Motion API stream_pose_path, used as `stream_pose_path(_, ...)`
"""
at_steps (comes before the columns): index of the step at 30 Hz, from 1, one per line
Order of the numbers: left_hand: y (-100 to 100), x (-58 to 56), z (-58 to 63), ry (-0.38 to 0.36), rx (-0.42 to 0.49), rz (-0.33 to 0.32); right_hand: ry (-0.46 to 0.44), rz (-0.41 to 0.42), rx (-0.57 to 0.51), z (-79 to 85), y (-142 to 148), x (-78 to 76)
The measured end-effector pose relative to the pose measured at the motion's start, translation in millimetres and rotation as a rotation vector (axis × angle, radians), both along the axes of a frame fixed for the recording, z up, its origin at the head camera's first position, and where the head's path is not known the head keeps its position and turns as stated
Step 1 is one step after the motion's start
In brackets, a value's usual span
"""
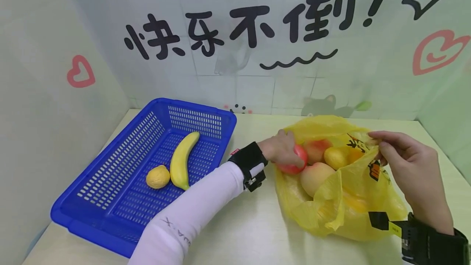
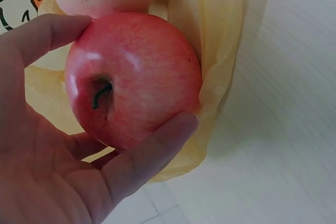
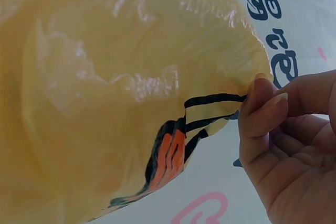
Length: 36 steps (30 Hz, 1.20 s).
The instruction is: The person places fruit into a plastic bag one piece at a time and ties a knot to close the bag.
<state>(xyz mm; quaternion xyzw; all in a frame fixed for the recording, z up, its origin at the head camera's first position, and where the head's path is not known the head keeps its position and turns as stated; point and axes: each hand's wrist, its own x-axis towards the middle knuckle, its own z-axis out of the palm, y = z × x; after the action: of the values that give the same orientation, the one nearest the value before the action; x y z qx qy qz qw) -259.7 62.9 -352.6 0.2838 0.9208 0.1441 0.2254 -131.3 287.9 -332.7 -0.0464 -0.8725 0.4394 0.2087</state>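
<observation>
Fingers of the left hand [image 1: 282, 149] are curled wide round a round red apple [image 2: 142, 72], right of centre in the head view, some tips hidden; a crinkled yellow plastic bag [image 1: 327, 214] is edge-pinched by the right hand [image 1: 416, 165], best held taut against snagging.

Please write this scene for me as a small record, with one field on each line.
Left hand: grips a red apple at the bag's opening
Right hand: pinches the bag's edge
Bag: yellow plastic, printed, open
Also in bag: peach-like fruit, yellow fruit, others partly hidden
Basket: blue, slotted
In basket: banana, lemon-like fruit
Surface: light table
Backdrop: pale, dark characters
</observation>
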Motion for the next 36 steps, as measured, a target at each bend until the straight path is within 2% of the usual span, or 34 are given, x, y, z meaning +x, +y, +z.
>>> stream_pose_path(9, 0.2, 1.4, 1.4, -0.004, -0.012, 0.018, 0.010, 0.007, -0.003, 0.1, -0.3, -0.3)
stream_pose_path(22, -0.9, 4.1, 2.3, 0.047, -0.008, 0.002, 0.005, 0.002, 0.001, 0.6, 1.2, 0.2)
stream_pose_path(32, -7.0, 2.1, 6.6, 0.001, 0.022, -0.044, 0.016, 0.009, -0.005, 0.0, 1.4, 0.3)
stream_pose_path(36, -10.4, 1.7, 9.6, 0.005, 0.030, -0.057, 0.015, 0.008, -0.008, -0.5, 0.7, 0.4)
